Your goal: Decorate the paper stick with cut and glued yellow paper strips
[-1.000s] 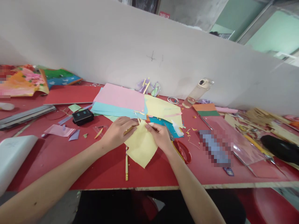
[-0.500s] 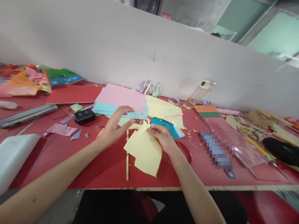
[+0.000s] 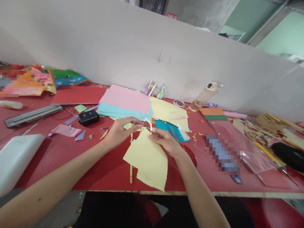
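My right hand (image 3: 166, 141) pinches the top edge of a pale yellow paper sheet (image 3: 148, 160), lifted off the red table (image 3: 71, 164) and hanging toward me. My left hand (image 3: 121, 131) is curled just left of it, fingertips pinched near a thin yellow strip (image 3: 149, 123) at the sheet's top. A yellow pencil (image 3: 130, 169) lies on the table under the sheet, partly hidden. Red-handled scissors (image 3: 190, 153) lie right of my right hand, partly hidden by it.
Pink, blue and yellow paper sheets (image 3: 128, 101) are stacked behind my hands. A black box (image 3: 88, 117), paper scraps, a metal ruler (image 3: 33, 114) and a white case (image 3: 16, 158) lie left. A clear bottle (image 3: 205, 95), glue bottle (image 3: 184, 131) and plastic sleeve (image 3: 237, 139) lie right. A white wall stands behind.
The yellow sheet has been lifted off the table and swung toward me. My left hand let go, opened, then closed again near the strip at the sheet's top.
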The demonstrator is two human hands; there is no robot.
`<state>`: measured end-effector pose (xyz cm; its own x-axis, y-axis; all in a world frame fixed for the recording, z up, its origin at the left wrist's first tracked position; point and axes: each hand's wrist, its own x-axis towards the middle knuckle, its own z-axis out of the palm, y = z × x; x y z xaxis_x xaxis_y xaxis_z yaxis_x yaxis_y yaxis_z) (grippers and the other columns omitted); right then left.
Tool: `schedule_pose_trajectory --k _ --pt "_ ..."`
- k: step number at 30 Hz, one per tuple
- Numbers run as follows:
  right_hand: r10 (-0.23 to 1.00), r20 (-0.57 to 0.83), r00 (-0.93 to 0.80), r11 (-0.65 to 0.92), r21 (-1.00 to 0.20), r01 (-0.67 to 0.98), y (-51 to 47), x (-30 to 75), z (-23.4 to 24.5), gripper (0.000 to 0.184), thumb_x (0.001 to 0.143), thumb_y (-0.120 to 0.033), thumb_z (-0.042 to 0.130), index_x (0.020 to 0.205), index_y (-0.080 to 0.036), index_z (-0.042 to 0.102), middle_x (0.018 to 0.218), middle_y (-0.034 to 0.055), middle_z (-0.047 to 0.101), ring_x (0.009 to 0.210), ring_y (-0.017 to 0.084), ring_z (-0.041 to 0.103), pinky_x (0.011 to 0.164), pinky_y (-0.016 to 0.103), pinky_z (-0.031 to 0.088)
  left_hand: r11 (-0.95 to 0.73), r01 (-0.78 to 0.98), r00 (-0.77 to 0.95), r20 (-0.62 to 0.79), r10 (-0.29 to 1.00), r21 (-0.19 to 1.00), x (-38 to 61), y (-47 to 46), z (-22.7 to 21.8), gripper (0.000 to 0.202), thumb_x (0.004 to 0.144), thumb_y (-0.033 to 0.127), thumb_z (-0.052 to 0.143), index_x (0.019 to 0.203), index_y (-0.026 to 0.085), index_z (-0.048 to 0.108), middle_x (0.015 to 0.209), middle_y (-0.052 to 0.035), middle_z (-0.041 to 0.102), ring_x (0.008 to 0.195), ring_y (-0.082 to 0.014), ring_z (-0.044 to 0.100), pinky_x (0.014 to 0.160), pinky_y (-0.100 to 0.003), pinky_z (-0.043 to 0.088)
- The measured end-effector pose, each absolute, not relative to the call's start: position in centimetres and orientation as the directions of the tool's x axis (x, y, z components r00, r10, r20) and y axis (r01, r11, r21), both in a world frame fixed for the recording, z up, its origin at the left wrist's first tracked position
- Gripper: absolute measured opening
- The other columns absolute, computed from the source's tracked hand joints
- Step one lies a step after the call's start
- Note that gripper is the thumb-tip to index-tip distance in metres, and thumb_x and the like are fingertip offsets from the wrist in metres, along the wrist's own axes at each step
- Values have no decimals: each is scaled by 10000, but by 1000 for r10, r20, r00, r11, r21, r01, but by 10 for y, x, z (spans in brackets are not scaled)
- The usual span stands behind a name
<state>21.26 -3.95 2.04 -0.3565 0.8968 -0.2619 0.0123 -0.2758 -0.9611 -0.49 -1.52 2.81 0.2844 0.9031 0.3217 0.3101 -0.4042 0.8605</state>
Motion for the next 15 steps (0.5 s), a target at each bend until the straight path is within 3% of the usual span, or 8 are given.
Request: schedule_pose_trajectory --k 7,11,15 --pt "934 -143 -326 -79 -976 204 -37 210 14 299 800 -444 666 1022 -248 706 1002 26 699 844 185 652 685 284 502 -366 298 310 273 911 882 -3 -17 26 251 854 433 582 936 218 683 954 -27 719 922 -196 646 747 -265 487" --pt "957 5 -291 94 -951 293 -38 208 12 265 837 -446 623 1000 -253 704 998 27 700 897 202 643 723 299 496 -348 314 270 268 925 883 -3 -18 26 247 840 438 600 930 226 690 949 -26 719 912 -198 645 687 -253 487" --pt "949 124 -289 236 -889 393 -40 211 16 231 867 -431 588 966 -249 691 1007 24 697 942 212 626 776 306 481 -333 288 226 274 935 898 -3 -17 28 237 829 432 617 897 216 688 888 -24 713 865 -185 646 721 -263 492"
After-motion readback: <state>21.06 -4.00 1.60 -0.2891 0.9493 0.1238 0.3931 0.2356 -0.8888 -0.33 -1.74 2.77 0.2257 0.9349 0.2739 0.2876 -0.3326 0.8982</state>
